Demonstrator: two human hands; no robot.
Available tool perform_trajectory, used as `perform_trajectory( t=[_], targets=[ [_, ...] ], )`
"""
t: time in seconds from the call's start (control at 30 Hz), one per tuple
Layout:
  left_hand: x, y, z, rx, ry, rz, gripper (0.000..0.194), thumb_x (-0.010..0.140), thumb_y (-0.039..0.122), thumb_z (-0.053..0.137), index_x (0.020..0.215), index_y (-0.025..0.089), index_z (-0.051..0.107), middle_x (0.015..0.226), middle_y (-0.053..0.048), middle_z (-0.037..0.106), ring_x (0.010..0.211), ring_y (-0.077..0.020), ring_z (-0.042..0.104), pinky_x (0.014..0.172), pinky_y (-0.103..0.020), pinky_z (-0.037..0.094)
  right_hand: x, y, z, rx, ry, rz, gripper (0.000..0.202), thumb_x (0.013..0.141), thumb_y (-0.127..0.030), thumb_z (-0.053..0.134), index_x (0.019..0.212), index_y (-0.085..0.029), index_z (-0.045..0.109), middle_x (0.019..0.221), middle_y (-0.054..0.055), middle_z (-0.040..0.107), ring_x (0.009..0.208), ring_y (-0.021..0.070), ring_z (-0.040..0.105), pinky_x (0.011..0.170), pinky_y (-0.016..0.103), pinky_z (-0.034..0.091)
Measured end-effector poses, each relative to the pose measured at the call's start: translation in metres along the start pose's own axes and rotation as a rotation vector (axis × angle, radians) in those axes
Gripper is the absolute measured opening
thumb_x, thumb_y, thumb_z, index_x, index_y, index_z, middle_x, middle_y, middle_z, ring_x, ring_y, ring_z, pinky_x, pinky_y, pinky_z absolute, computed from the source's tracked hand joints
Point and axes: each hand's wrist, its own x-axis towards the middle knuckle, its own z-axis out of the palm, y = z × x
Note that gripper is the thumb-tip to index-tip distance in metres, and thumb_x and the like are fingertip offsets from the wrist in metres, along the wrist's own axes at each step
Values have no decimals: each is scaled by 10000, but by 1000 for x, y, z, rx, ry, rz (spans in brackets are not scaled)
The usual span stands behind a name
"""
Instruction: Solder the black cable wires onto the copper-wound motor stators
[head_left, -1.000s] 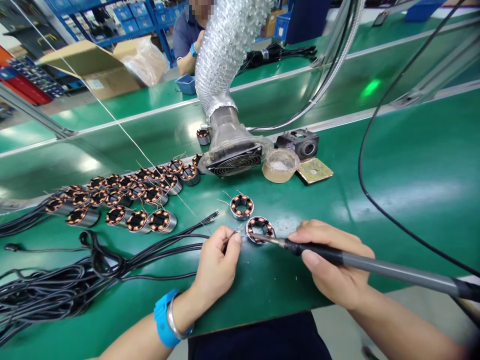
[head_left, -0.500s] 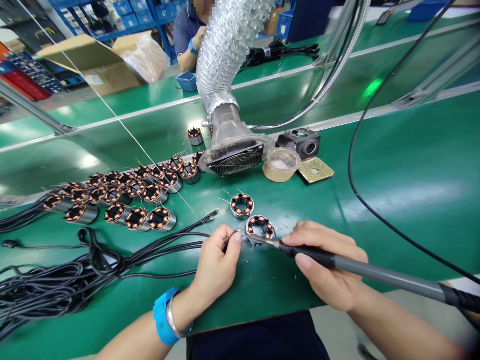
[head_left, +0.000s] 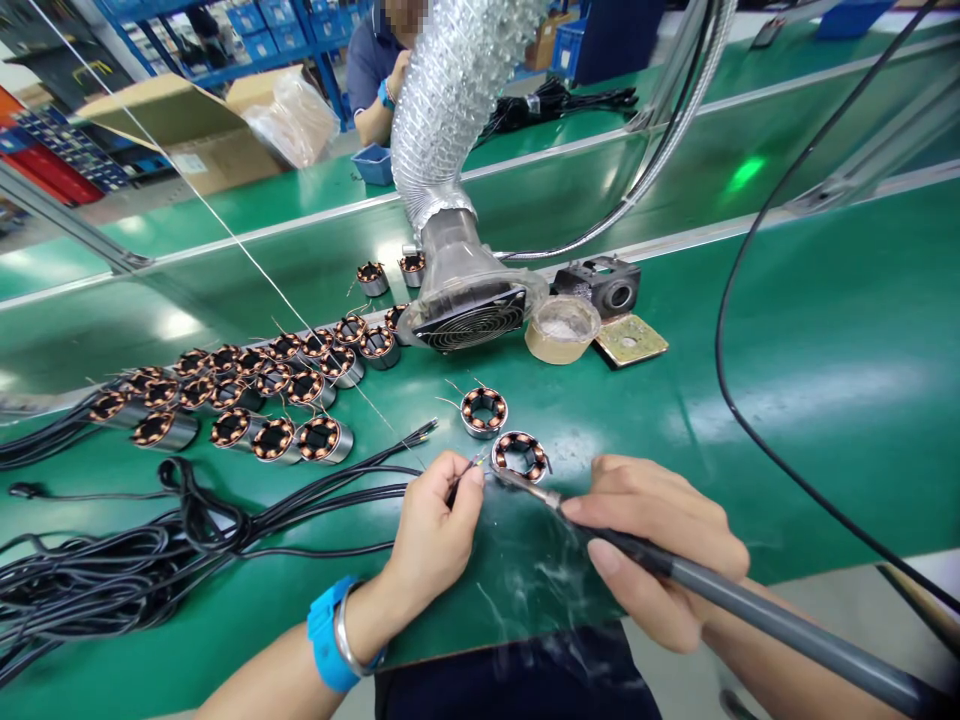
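Resting on the green bench, the near stator sits coils-up, just right of the left fingertips. Soldering iron tip is at its lower-left edge, by the thin wire ends; actual contact, can't tell. Main change: smoke now shows between the hands, over the bench edge; none visible half a second ago. Iron's handle is also tilted more steeply, back end lower. Likely means a hot tip and solder or flux heating at the joint; finished or not, can't tell.

Left hand: thumb and index pinched on the cable end, barely moved. Right hand: fingers wrapped around the iron's grip, pen-style.

Second stator just behind the near one, leads sticking up, unchanged. Cable bundle to the left, stator rows behind it. Fan hood farther back, round tub just right of it; smoke isn't visibly reaching the hood. Beyond, two loose stators show left of the hood, shifted left since earlier. Co-worker's sleeve at the far bench.
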Motion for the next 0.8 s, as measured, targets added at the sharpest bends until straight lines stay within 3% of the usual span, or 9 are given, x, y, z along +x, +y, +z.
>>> perform_trajectory(
  t=[0.23, 0.43, 0.8],
  targets=[
    [0, 1, -1, -16, -2, -11, 300, 943, 388, 467, 717, 191, 447, 615, 61, 357, 577, -100, 310, 545, -223, 284, -7, 12, -5, -120, 231, 7, 371, 759, -104, 579, 1110, -174, 679, 808, 57, 602, 658, 190, 570, 537, 361, 467],
    [1, 0, -1, -11, -7, -9, 298, 943, 389, 466, 721, 191, 448, 617, 62, 349, 580, -101, 311, 548, -225, 286, -4, 18, -2, -236, 360, -14, 361, 775, -139, 604, 1124, -195, 677, 833, 50, 594, 674, 193, 566, 542, 356, 446],
    [1, 2, 0, 3, -3, -9, 296, 942, 384, 463, 717, 194, 440, 620, 60, 361, 582, -103, 320, 550, -231, 286, 1, 15, -3, -244, 295, -35, 382, 786, -122, 589, 1153, -190, 671, 807, 53, 573, 690, 200, 568, 544, 356, 439]
  ],
)
